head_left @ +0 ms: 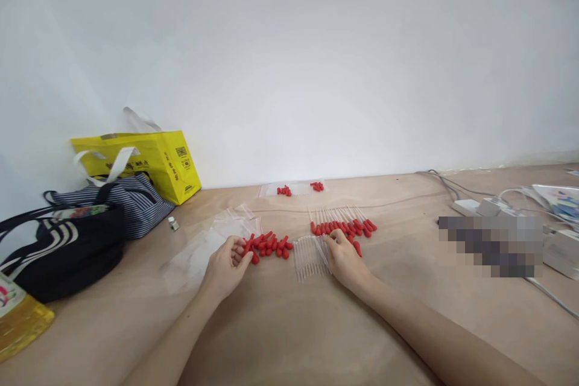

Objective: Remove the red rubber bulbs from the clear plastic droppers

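Observation:
My left hand is closed at the left end of a pile of red rubber bulbs, with a red bulb between thumb and fingers. To the right of the pile lies a row of thin clear dropper tubes. My right hand pinches one clear dropper tube at the right end of that row. Just beyond my right hand, several droppers with red bulbs lie side by side, tubes pointing away from me. My right hand partly covers the bulbs nearest it.
Clear plastic zip bags are spread left of the bulbs. Bagged red-bulb droppers lie by the wall. A yellow bag, striped bag, black bag, small vial and oil bottle stand left. Chargers and cables lie right.

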{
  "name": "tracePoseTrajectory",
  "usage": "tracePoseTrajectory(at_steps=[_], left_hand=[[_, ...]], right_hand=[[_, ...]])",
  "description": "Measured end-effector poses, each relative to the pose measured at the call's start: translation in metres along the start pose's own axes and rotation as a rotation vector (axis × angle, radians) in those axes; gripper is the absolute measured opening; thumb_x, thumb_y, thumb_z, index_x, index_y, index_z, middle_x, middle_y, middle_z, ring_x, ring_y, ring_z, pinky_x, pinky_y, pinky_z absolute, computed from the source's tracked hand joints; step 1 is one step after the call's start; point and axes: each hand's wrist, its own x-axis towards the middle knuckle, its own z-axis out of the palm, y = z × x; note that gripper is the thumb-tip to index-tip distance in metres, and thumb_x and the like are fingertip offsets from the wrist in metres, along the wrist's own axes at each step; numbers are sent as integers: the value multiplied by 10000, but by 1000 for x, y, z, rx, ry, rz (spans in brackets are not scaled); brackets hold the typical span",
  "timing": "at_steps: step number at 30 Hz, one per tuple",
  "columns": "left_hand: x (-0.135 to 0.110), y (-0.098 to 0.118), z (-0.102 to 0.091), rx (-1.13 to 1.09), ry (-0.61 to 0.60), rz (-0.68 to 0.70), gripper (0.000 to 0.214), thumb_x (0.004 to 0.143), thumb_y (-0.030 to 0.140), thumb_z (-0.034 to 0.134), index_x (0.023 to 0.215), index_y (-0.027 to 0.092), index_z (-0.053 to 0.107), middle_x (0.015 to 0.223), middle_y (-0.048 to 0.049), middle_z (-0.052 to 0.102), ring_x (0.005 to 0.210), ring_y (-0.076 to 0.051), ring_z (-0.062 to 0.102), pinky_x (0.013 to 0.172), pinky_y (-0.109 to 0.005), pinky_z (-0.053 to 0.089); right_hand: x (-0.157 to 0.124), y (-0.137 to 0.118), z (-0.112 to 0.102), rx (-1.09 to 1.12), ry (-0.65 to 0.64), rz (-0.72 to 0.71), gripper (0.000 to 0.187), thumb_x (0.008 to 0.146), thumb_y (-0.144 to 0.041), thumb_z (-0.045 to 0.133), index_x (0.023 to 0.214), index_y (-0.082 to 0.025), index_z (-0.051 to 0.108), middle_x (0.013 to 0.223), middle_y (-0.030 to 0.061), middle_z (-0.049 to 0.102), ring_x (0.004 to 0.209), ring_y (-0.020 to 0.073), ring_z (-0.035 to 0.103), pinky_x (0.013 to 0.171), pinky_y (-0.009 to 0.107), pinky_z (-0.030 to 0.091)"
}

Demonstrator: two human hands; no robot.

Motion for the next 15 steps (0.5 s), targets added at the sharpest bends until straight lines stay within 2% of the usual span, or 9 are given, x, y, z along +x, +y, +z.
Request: tracePoseTrajectory(at_steps=[6,11,15], left_hand=[[-5,6,11,-7,-133,40,145,661,312,541,703,195,466,662,26,538,547,-103,507,516,-224,443],[-8,12,12,-40,-149,45,162,626,288,595,696,192,485,646,33,537,545,-104,508,498,-222,438],[-8,14,11,-29,-145,45,156,607,249,610,688,190,490,629,41,535,537,-104,507,483,-219,430]], right_hand=[[-1,-1,2,-89,19,-6,218,751,-27,390,789,-152,565,865,67,486,757,149,491,651,239,340],[-4,-3,2,-116,92,-40,181,758,-57,393,723,-151,543,839,68,479,730,156,478,617,253,297],[-6,-5,0,-118,104,-58,168,773,-85,392,719,-153,536,828,66,484,719,156,472,606,259,276]])
